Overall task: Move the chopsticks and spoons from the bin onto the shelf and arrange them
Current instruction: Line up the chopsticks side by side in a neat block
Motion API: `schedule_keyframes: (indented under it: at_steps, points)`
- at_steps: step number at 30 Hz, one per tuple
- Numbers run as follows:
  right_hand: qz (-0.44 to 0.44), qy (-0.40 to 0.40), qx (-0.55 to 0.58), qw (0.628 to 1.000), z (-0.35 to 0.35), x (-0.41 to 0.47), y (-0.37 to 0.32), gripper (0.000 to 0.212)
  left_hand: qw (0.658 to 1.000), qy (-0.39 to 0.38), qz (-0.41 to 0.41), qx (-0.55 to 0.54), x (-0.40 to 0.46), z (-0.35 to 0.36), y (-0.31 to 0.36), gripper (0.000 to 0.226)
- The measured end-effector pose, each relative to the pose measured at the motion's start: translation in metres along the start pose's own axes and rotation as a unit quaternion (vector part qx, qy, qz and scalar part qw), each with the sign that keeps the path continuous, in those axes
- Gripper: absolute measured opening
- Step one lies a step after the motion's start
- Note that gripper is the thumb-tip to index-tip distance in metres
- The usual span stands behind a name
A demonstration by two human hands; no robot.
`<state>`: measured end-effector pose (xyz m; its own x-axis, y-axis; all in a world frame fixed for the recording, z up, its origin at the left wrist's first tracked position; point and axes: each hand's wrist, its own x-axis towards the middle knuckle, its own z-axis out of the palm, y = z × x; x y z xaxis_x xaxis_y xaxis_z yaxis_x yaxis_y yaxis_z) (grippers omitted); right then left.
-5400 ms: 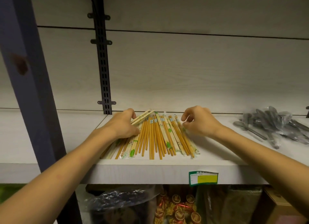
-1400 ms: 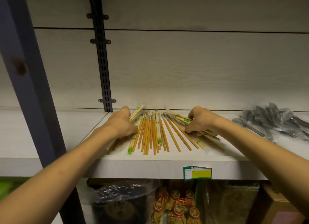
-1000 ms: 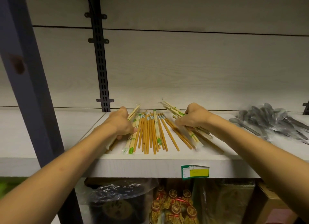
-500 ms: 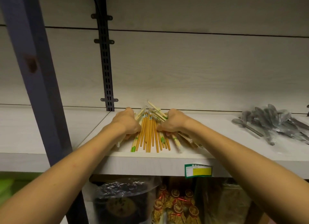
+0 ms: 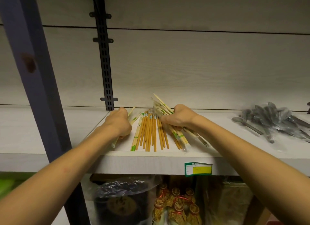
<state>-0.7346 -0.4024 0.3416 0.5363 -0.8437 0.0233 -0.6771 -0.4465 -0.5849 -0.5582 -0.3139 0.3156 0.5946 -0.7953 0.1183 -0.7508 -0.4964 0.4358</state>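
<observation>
A row of orange-brown chopsticks lies on the white shelf, pointing front to back. My left hand rests at the row's left side, closed on a few pale wrapped chopsticks. My right hand is at the right side, closed on a tilted bundle of wrapped chopsticks whose far ends stick up. More wrapped pairs fan out under that hand. Grey spoons in clear plastic lie heaped at the far right of the shelf.
A black slotted bracket rail runs up the back wall. A dark blue post stands at the left. A green-yellow price label sits on the shelf edge. Bagged goods fill the space below.
My right hand has lifted the far ends of its bundle and shifted slightly right, opening a gap beside the orange row. My left hand stayed at the left side.
</observation>
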Motion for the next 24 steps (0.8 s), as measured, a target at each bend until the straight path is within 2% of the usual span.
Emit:
schedule_keyframes:
  at_steps: [3, 7, 10, 12, 16, 21, 24]
  points:
    - [0.001, 0.025, 0.038, 0.999, -0.004, -0.001, 0.001, 0.020, 0.999, -0.001, 0.011, 0.046, -0.003, -0.005, 0.002, 0.022]
    - [-0.001, 0.069, 0.047, 0.996, -0.009, -0.001, 0.009, 0.026, 0.996, -0.009, 0.012, 0.092, -0.005, -0.013, 0.002, 0.032]
    - [0.008, 0.067, 0.046, 0.997, -0.015, -0.002, 0.016, 0.031, 0.990, -0.007, 0.023, 0.135, -0.005, -0.016, 0.003, 0.030]
    - [0.019, 0.062, 0.039, 0.997, -0.018, -0.003, 0.019, 0.032, 0.993, -0.030, 0.022, 0.110, -0.004, -0.019, 0.005, 0.024]
    - [0.031, 0.072, 0.038, 0.996, -0.025, -0.005, 0.027, 0.016, 0.996, -0.061, 0.027, 0.055, -0.002, -0.025, 0.010, 0.019]
    - [0.052, 0.055, 0.029, 0.997, -0.034, -0.008, 0.033, 0.012, 0.999, -0.021, 0.033, 0.029, -0.002, -0.009, 0.015, 0.029]
    - [0.059, 0.036, 0.020, 0.997, -0.039, -0.011, 0.034, 0.013, 0.999, -0.022, 0.028, -0.012, -0.005, 0.001, 0.021, 0.031]
